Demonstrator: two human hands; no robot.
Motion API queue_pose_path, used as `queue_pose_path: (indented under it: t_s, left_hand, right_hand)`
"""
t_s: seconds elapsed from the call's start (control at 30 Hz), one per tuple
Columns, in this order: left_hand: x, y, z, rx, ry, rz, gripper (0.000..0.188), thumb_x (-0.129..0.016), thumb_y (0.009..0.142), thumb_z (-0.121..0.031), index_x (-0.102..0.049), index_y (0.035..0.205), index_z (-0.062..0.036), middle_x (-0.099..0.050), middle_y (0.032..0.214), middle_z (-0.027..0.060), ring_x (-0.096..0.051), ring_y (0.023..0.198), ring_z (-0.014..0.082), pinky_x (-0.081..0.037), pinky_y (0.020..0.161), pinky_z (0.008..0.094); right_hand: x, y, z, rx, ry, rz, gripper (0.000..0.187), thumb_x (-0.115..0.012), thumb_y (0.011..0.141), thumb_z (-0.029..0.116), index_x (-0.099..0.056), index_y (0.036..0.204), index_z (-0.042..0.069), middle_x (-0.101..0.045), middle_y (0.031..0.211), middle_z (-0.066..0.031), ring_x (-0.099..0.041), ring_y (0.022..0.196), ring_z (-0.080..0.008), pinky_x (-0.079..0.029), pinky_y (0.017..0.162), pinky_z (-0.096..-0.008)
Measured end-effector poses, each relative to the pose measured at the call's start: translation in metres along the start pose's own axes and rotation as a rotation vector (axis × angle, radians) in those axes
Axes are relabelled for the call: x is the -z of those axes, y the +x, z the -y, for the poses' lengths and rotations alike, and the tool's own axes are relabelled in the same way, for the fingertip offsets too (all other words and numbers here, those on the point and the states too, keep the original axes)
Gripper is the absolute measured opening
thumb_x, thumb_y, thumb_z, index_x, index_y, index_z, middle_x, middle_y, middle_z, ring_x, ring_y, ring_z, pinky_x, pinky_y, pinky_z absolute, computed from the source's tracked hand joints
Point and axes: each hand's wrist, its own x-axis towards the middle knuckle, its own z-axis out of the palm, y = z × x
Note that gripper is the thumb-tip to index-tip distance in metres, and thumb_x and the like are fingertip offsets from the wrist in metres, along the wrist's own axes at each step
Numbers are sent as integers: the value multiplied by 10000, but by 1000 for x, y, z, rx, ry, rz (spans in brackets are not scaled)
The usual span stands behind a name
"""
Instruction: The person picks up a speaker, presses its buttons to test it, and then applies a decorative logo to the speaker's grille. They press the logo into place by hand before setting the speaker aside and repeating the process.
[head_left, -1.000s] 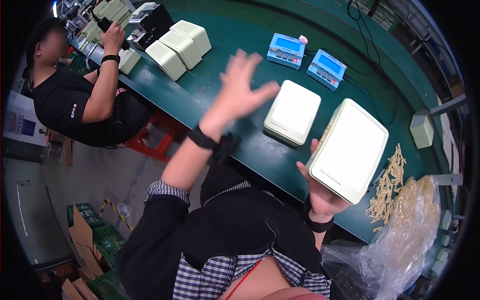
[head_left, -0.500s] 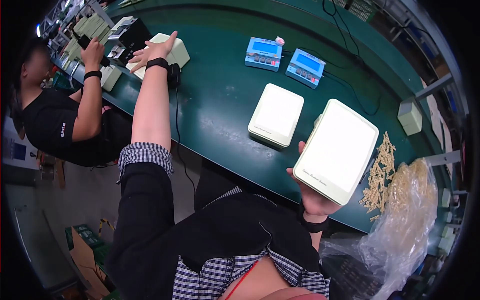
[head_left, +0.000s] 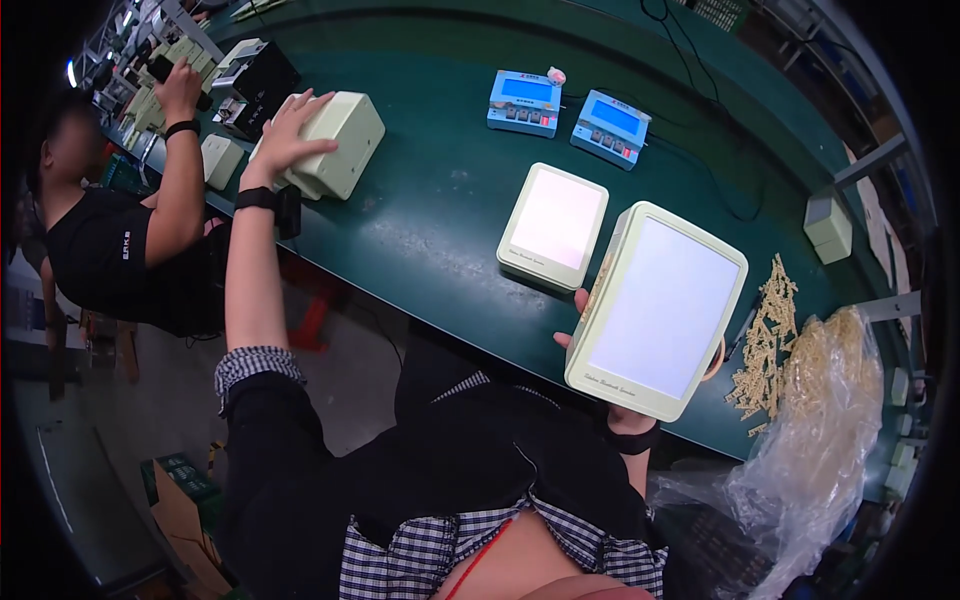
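Left hand [head_left: 290, 135], arm stretched far out, lies with fingers spread over a cream box [head_left: 335, 142] on the green table [head_left: 430, 210]. Right hand [head_left: 600, 330] grips a second cream box [head_left: 660, 310], tilted, above the near edge. A third cream box [head_left: 553, 225] lies flat between; two blue scales [head_left: 570, 112] stand behind it; a clear bag [head_left: 830, 440] holds pale sticks.

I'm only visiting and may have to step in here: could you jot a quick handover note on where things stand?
Left hand: stretched far left, flat on a cream box at the bench edge; grip unclear.
Right hand: holding a white panel up from beneath, near the body.
A second panel lies flat on the bench, two blue meters behind it.
Done: one panel in hand. Left: the box is not yet lifted.
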Motion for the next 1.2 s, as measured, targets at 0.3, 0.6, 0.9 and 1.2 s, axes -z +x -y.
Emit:
queue_pose_path:
  t_s: [0.3,0.6,0.9,1.2]
  left_hand:
    - [-6,-1,-23,754,-102,-142,1100,-605,599,-857,-346,1520,-314,-345,1534,178,-289,1415,427,-207,1059,702]
    - [-15,1,-50,180,73,-60,1003,-625,665,-792,-320,1520,-367,-408,1452,216,-401,1323,422,-344,1053,588]
    - [-8,-21,-150,-338,-1,21,1061,-753,607,-654,-328,1523,-330,-404,1435,243,-392,1307,425,-371,1021,563]
    - [-1,-44,-211,-516,-47,-6,1058,-724,596,-727,-416,1488,-248,-446,1390,256,-424,1274,436,-344,1031,533]
  right_hand:
    - [-4,2,-1,49,39,73,997,-564,815,711,-214,1543,126,-278,1535,-220,-331,1371,-462,-362,998,-732]
    - [-4,4,4,173,95,171,1054,-614,780,721,-224,1536,99,-315,1510,-238,-384,1344,-449,-382,1006,-706]
    - [21,-31,64,507,17,24,792,-542,887,534,-313,1506,97,-396,1483,-184,-432,1317,-411,-399,1026,-632]
    - [133,-35,330,979,-1046,-367,508,-542,940,383,-528,1328,56,-584,1331,-137,-541,1238,-296,-447,1027,-469]
